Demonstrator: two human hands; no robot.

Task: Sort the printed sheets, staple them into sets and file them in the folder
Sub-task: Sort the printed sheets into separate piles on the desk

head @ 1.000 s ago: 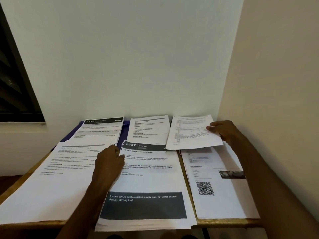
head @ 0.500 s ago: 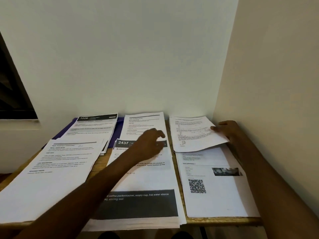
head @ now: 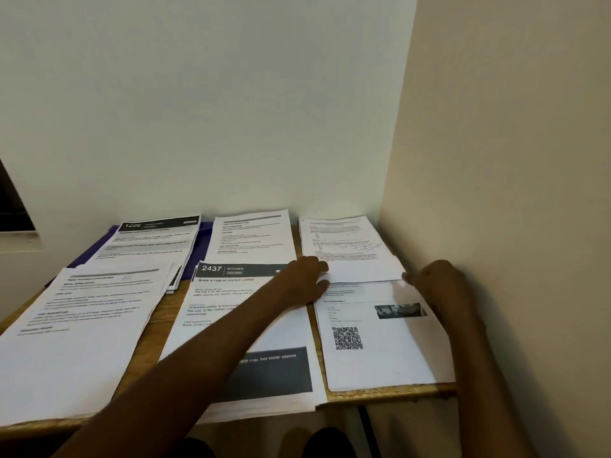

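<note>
A printed sheet (head: 347, 249) with dense text lies at the far right of the wooden table (head: 396, 393), against the corner wall. My left hand (head: 307, 279) reaches across the middle and pinches its near-left corner between finger and thumb. My right hand (head: 439, 282), fingers curled, holds the sheet's near-right corner by the side wall. Under the sheet's near edge lies a pile with a QR code (head: 380, 342). A pile headed "2437" (head: 231, 325) lies in the middle, under my left forearm. A purple folder (head: 198, 246) shows at the back, beneath a pile headed "1226" (head: 152, 242).
Another text pile (head: 251, 239) sits at the back middle, and a large pile (head: 82, 325) fills the near left. The back wall and the right wall close in the table. A dark window (head: 13, 206) is at the left. No stapler is in view.
My left hand crossed from the "2437" pile to the far-right sheet's near-left corner. The sheet settled flat against the back, and my right hand slid to its near-right corner.
</note>
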